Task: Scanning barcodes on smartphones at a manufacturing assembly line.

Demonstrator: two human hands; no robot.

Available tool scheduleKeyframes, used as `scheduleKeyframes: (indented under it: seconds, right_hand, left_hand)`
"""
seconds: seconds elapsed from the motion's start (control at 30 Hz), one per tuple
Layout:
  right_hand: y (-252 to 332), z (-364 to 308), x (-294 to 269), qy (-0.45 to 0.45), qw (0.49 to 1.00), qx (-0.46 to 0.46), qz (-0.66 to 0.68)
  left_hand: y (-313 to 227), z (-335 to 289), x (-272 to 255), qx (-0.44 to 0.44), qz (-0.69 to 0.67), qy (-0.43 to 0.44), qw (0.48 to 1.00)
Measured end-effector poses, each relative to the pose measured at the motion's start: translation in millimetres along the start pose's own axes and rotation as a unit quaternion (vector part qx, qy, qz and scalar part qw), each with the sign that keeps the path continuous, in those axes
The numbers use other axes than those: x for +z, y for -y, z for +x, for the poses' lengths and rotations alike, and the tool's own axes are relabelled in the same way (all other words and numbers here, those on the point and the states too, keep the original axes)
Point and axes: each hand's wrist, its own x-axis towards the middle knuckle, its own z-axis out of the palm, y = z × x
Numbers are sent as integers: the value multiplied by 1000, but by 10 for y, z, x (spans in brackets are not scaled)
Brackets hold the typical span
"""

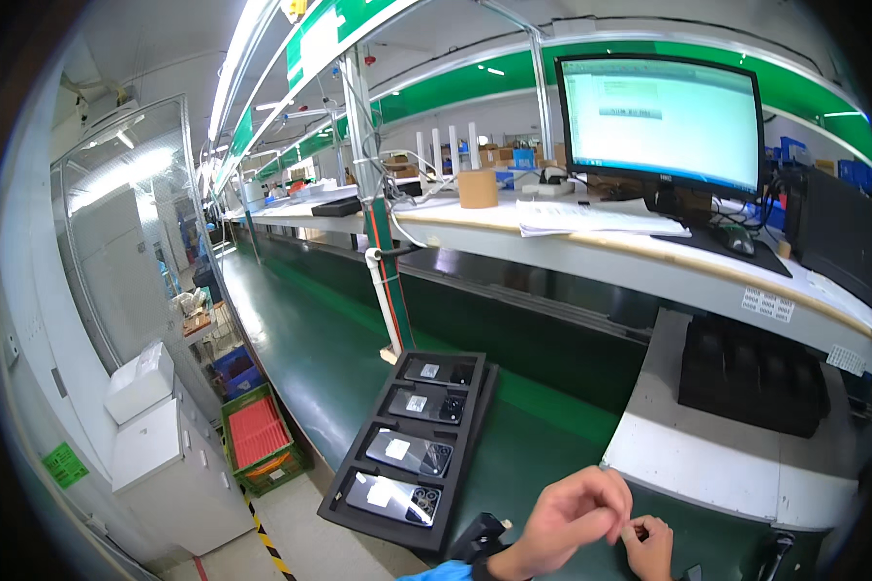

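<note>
My left hand [574,518], with a blue sleeve and dark cuff behind it, is raised at the lower right with its fingers pinched together. My right hand [651,548] meets it at the fingertips, its fingers curled too. Anything between the fingertips is too small to make out. To the left of both hands lies a black foam tray [383,529] with several smartphones in its slots, backs up. The nearest phone [409,500] is silvery with a pale label, and its camera lenses face up. By my left wrist is a black object [477,538] with a small metallic tip.
The tray rests on a dark green bench surface [543,407]. Above it, a shelf carries a monitor [664,126], papers [591,217], a tape roll [478,189] and a mouse [736,240]. A post [378,213] rises behind the tray. A green crate [262,441] stands at left.
</note>
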Motion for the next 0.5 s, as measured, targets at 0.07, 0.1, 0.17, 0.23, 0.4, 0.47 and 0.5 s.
scheduleKeyframes:
  seconds: [0.07,0.1,0.17,0.23,0.4,0.47,0.5]
  right_hand:
    - [-178,65,142,-63,995,-71,-22]
    - [-275,43,191,-63,997,17,36]
    - [-223,54,190,-61,997,16,54]
    - [-192,51,185,-58,994,44,79]
    - [-165,36,189,-56,993,50,91]
    - [-158,16,184,-69,991,57,98]
    - [-179,49,253,-62,991,64,95]
  left_hand:
    - [-260,-153,431,57,-167,100,979]
    - [-305,-232,620,99,-247,141,954]
    - [-563,-111,850,74,-228,247,939]
    - [-602,-105,898,31,-232,280,931]
    - [-618,-136,920,-27,-260,332,906]
    - [-559,-132,835,-10,-226,354,907]
    - [-230,-189,738,137,-260,284,913]
